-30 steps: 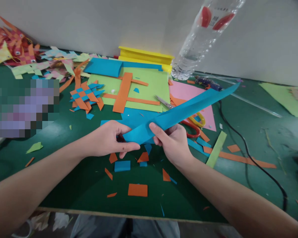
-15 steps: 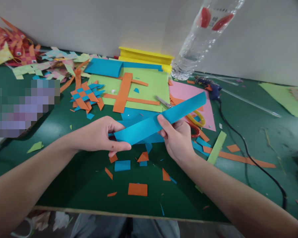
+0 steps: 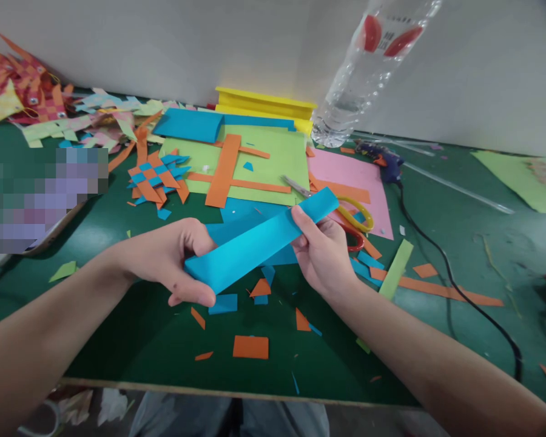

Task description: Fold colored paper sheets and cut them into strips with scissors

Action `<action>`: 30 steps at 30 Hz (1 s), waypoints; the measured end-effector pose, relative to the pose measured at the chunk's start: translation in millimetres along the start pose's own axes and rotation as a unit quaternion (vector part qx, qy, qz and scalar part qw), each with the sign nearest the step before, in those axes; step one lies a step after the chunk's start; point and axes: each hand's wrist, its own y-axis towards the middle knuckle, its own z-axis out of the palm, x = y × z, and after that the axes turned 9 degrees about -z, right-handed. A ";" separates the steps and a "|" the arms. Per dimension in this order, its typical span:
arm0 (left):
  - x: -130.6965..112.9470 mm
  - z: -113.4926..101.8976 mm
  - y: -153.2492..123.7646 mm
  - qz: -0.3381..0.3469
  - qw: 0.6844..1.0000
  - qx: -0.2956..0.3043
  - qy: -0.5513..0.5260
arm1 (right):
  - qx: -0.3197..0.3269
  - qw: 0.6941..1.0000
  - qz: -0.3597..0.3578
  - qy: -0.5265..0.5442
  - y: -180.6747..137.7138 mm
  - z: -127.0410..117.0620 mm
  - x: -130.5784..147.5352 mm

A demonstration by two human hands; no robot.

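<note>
A blue paper strip (image 3: pixel 250 254), folded over so a second layer shows behind it, slants up to the right above the green table. My left hand (image 3: pixel 168 258) is closed around its lower left end, thumb below and fingers partly hidden behind the paper. Nearer the upper right end, my right hand (image 3: pixel 322 255) pinches the strip with its thumb on the front face. Scissors (image 3: pixel 367 218) with red and yellow handles lie just beyond my right hand, partly covered by the strip. A larger blue paper sheet (image 3: pixel 282 255) lies underneath.
A woven orange-and-blue paper piece (image 3: pixel 152 176) lies left of a light green sheet (image 3: pixel 273 158). Behind stands a water bottle (image 3: pixel 346 91). A glue gun (image 3: pixel 386 164) trails a black cord at right. Orange scraps (image 3: pixel 251 347) lie near the front edge.
The blue strip has shifted left and down in my hands, and less of it extends past my right hand. My left hand has moved left and slightly down.
</note>
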 end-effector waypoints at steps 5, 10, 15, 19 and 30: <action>-2.5 -3.5 -3.3 -0.020 0.999 0.027 0.012 | 0.002 1.000 -0.016 -0.022 3.7 -1.4 3.5; -3.7 -16.3 -8.9 -0.029 0.997 -0.061 0.048 | -0.031 0.991 -0.080 -0.103 16.6 -7.7 10.9; -2.7 -23.5 -9.6 -0.063 0.989 -0.100 0.090 | -0.033 0.982 -0.113 -0.146 25.5 -16.5 16.1; -3.9 -23.1 -9.7 -0.060 0.985 -0.127 0.100 | -0.031 0.967 -0.155 -0.200 31.4 -25.0 22.0; 7.4 -30.4 5.2 -0.015 0.912 -0.409 0.026 | -0.045 0.964 -0.163 -0.203 43.1 -34.1 22.0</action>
